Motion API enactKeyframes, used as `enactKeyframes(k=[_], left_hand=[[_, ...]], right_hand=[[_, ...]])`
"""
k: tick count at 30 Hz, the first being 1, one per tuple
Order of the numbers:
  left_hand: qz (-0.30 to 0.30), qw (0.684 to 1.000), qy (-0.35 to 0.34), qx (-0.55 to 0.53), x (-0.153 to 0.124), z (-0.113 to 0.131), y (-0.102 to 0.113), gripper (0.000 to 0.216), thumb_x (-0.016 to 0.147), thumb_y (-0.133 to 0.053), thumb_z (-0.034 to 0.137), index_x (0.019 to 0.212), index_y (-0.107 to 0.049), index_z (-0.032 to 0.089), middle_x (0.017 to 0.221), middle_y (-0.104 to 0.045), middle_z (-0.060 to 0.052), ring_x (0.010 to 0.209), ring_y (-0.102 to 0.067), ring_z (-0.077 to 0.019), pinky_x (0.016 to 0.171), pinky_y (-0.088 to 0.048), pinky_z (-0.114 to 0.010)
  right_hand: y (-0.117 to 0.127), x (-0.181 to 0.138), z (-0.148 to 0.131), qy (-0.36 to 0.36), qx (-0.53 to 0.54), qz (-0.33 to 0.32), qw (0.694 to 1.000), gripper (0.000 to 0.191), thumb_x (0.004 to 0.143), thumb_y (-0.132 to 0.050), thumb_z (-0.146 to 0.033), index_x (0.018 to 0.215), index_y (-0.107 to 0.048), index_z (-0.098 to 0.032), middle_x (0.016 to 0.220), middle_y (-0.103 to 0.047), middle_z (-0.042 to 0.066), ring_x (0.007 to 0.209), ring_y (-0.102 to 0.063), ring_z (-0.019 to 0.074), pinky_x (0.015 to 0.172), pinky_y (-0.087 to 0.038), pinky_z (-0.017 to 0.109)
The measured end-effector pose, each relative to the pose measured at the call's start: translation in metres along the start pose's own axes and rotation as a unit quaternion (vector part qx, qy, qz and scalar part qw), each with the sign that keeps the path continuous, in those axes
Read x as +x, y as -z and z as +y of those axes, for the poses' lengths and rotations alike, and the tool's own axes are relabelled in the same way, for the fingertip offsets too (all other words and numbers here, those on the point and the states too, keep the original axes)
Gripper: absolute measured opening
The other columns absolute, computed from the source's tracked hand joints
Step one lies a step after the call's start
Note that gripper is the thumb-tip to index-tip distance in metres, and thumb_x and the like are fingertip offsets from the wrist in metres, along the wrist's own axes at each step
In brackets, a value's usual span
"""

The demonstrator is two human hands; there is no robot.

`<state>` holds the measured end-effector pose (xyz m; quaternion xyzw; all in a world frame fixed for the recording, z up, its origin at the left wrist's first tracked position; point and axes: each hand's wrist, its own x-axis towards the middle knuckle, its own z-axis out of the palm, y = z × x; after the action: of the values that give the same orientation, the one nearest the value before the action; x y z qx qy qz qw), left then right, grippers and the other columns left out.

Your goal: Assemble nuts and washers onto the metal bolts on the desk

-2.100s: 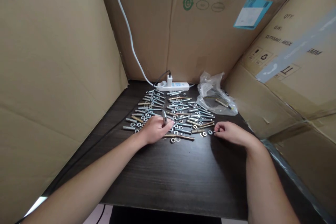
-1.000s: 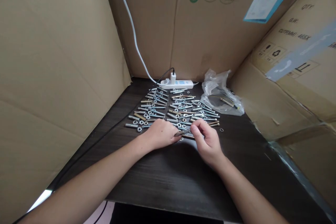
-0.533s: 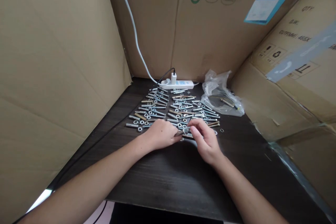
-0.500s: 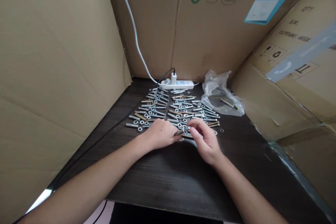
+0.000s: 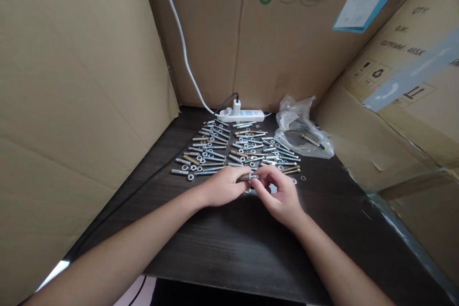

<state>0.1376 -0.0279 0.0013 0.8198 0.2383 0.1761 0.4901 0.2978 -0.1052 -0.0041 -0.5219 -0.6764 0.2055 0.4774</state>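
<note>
My left hand [image 5: 227, 185] is closed around a metal bolt [image 5: 253, 177], its threaded end pointing right out of the fingers. A small ring, a nut or a washer, sits around the bolt near my left fingertips. My right hand [image 5: 279, 190] pinches at the threaded tip with thumb and forefinger; whether a small part is also between them is hidden. Under and behind both hands lie rows of loose hardware: sleeves [image 5: 178, 172], long bolts [image 5: 211, 169], nuts [image 5: 200, 168] and washers [image 5: 191, 177]. Some pieces beneath the hands are covered.
Behind the hardware stands a white power strip [image 5: 247, 116] with a plugged-in charger [image 5: 236, 106]. A clear plastic bag [image 5: 296, 119] lies at the back right. Cardboard boxes wall the dark table [image 5: 222, 244] on three sides. A black cable [image 5: 143, 184] crosses the left.
My left hand has turned slightly and shifted right, bringing the bolt level, with its thread now plainly visible. My right fingertips have closed in at the tip.
</note>
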Motion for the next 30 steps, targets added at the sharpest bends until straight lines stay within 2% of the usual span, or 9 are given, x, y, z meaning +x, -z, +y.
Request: enactKeyframes(k=[3, 5, 10, 12, 14, 18, 20, 23, 30], left_hand=[[-0.040, 0.975, 0.034, -0.218, 0.000, 0.004, 0.002, 0.017, 0.082, -0.047, 0.024, 0.098, -0.051, 0.017, 0.067, -0.044, 0.004, 0.056, -0.036, -0.0083, 0.051, -0.030, -0.019], [-0.055, 0.952, 0.056, -0.297, -0.001, 0.004, 0.003, 0.020, 0.086, -0.045, 0.030, 0.102, -0.048, 0.018, 0.062, -0.033, 0.006, 0.051, -0.026, -0.0073, 0.046, -0.022, -0.018], [-0.008, 0.954, 0.059, -0.295, 0.002, 0.000, 0.000, 0.022, 0.087, -0.049, 0.039, 0.096, -0.050, 0.019, 0.059, -0.029, 0.007, 0.050, -0.025, -0.0069, 0.046, -0.021, -0.018], [0.006, 0.952, 0.067, -0.298, 0.003, -0.002, 0.001, 0.020, 0.087, -0.049, 0.038, 0.091, -0.050, 0.019, 0.058, -0.027, 0.007, 0.049, -0.024, -0.0067, 0.045, -0.020, -0.018], [0.020, 0.949, 0.076, -0.306, 0.005, -0.005, 0.003, 0.019, 0.087, -0.049, 0.037, 0.089, -0.051, 0.018, 0.057, -0.025, 0.007, 0.048, -0.021, -0.0064, 0.044, -0.017, -0.018], [0.040, 0.938, 0.082, -0.334, 0.008, -0.011, 0.009, 0.018, 0.088, -0.049, 0.035, 0.093, -0.053, 0.018, 0.057, -0.023, 0.007, 0.046, -0.017, -0.0059, 0.043, -0.012, -0.020], [0.051, 0.933, 0.082, -0.348, 0.009, -0.014, 0.012, 0.017, 0.088, -0.049, 0.035, 0.092, -0.053, 0.018, 0.057, -0.023, 0.007, 0.046, -0.016, -0.0056, 0.042, -0.012, -0.020], [0.080, 0.921, 0.083, -0.372, 0.010, -0.018, 0.016, 0.018, 0.089, -0.048, 0.035, 0.087, -0.050, 0.018, 0.056, -0.022, 0.008, 0.045, -0.015, -0.0049, 0.042, -0.011, -0.019], [0.117, 0.908, 0.084, -0.394, 0.011, -0.021, 0.019, 0.019, 0.090, -0.044, 0.036, 0.087, -0.047, 0.018, 0.056, -0.021, 0.008, 0.043, -0.014, -0.0044, 0.040, -0.011, -0.017]], right_hand=[[-0.001, 0.000, 0.000, 0.001, -0.017, 0.012, 1.000, 0.006, 0.084, -0.054, -0.024, 0.087, -0.055, -0.020, 0.060, -0.047, -0.004, 0.052, -0.044, 0.0105, 0.049, -0.038, 0.022], [-0.002, 0.000, -0.001, 0.004, -0.021, 0.019, 1.000, 0.006, 0.084, -0.054, -0.024, 0.088, -0.056, -0.019, 0.060, -0.046, -0.004, 0.051, -0.044, 0.0102, 0.048, -0.038, 0.022], [0.006, 0.008, -0.001, 0.006, -0.047, -0.020, 0.999, 0.013, 0.084, -0.054, -0.024, 0.095, -0.058, -0.020, 0.065, -0.050, -0.002, 0.053, -0.045, 0.0105, 0.051, -0.039, 0.022], [0.025, 0.014, 0.004, -0.008, -0.090, -0.062, 0.994, 0.017, 0.082, -0.056, -0.025, 0.097, -0.058, -0.020, 0.068, -0.054, -0.001, 0.055, -0.048, 0.0111, 0.053, -0.039, 0.023], [0.053, 0.017, 0.015, -0.062, -0.160, -0.087, 0.981, 0.015, 0.081, -0.055, -0.028, 0.094, -0.058, -0.021, 0.066, -0.056, -0.002, 0.056, -0.049, 0.0121, 0.054, -0.039, 0.023], [0.112, 0.013, 0.048, -0.208, -0.353, -0.058, 0.911, 0.010, 0.075, -0.056, -0.030, 0.081, -0.059, -0.022, 0.065, -0.060, -0.001, 0.055, -0.052, 0.0131, 0.052, -0.035, 0.024], [0.127, 0.007, 0.063, -0.250, -0.380, -0.071, 0.888, 0.013, 0.073, -0.058, -0.031, 0.082, -0.060, -0.022, 0.068, -0.062, 0.000, 0.055, -0.054, 0.0138, 0.051, -0.034, 0.025], [0.131, 0.002, 0.077, -0.268, -0.357, -0.114, 0.887, 0.015, 0.070, -0.060, -0.028, 0.084, -0.062, -0.023, 0.072, -0.065, 0.000, 0.057, -0.056, 0.0141, 0.051, -0.034, 0.024], [0.123, 0.004, 0.085, -0.277, -0.342, -0.128, 0.889, 0.013, 0.068, -0.061, -0.024, 0.081, -0.065, -0.023, 0.075, -0.068, 0.001, 0.058, -0.056, 0.0138, 0.052, -0.035, 0.024]])
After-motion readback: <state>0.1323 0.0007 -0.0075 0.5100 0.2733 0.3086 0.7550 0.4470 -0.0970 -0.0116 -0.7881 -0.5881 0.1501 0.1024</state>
